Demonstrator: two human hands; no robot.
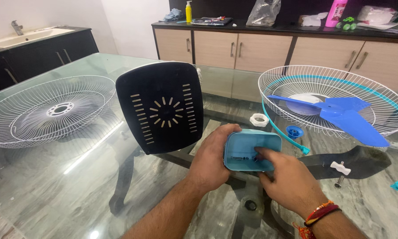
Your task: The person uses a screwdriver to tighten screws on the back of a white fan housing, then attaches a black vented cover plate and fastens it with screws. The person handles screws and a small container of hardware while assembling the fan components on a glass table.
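My left hand [213, 155] grips a small light-blue plastic housing [247, 144] from its left side, holding it just above the glass table [75, 186]. Small dark screws lie inside its open hollow. My right hand [287, 179] reaches into that hollow with its fingertips on the screws; red and orange threads circle the wrist. A black square fan cover [161, 106] with slotted vents stands tilted right behind the housing, to the left.
A white wire fan guard [46, 110] lies at the left. At the right a second wire guard [384, 88] with a cyan rim holds a blue fan blade [345, 116]. A white nut [259, 119], blue knob [294, 131] and white-headed bolt [340, 169] lie between. Cabinets stand behind.
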